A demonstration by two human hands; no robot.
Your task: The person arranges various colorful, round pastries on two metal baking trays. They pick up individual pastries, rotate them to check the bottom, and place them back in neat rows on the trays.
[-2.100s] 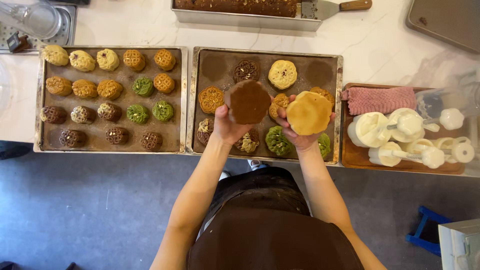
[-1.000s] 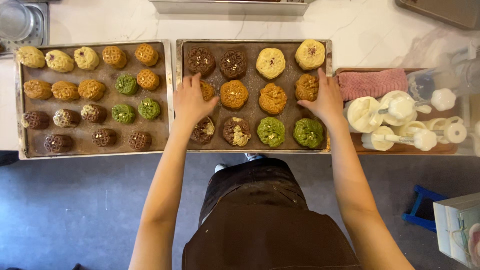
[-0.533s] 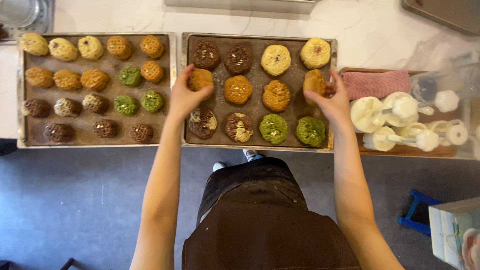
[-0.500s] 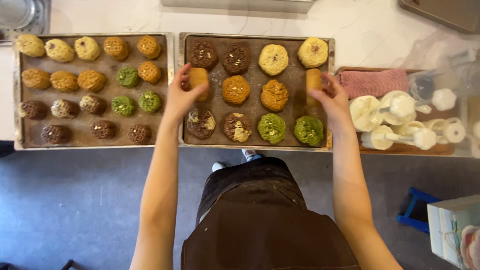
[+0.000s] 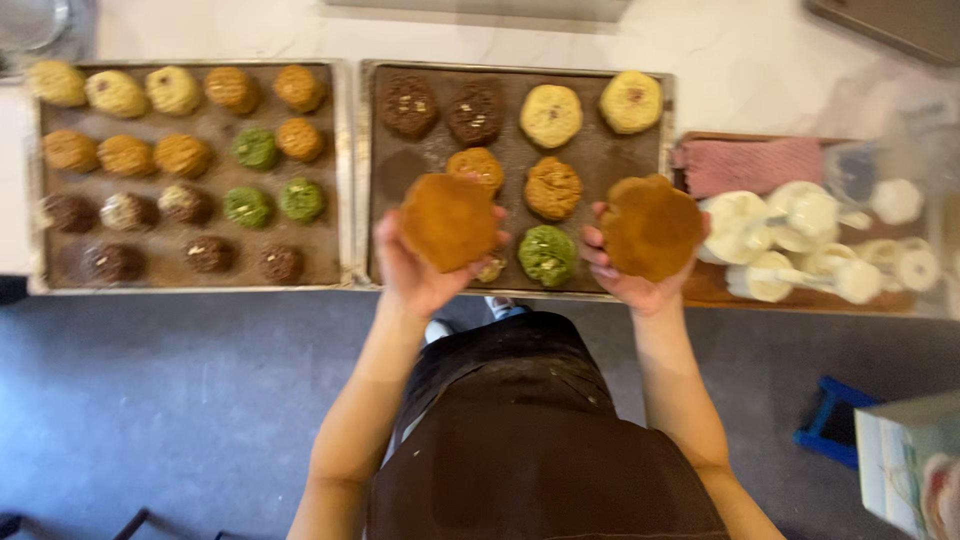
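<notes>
Item: two round brown cookies (image 5: pixel 449 220) (image 5: pixel 651 226), being held flat side toward the camera above the near edge of the middle tray (image 5: pixel 520 290), one clamped in each of the hands, left (image 5: pixel 420 270) and right (image 5: pixel 630 280); being round, no long axis is being shown. Risk: crumbling or being dropped onto the floor if tilted loosely

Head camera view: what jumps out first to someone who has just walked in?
Two golden-brown cookies held up toward the camera, undersides showing: one in the left hand, one in the right hand. Below them a middle tray holds brown, yellow, orange and green cookies, and the left tray is packed with smaller ones. To the right lies a pink cloth beside white utensils.
</notes>
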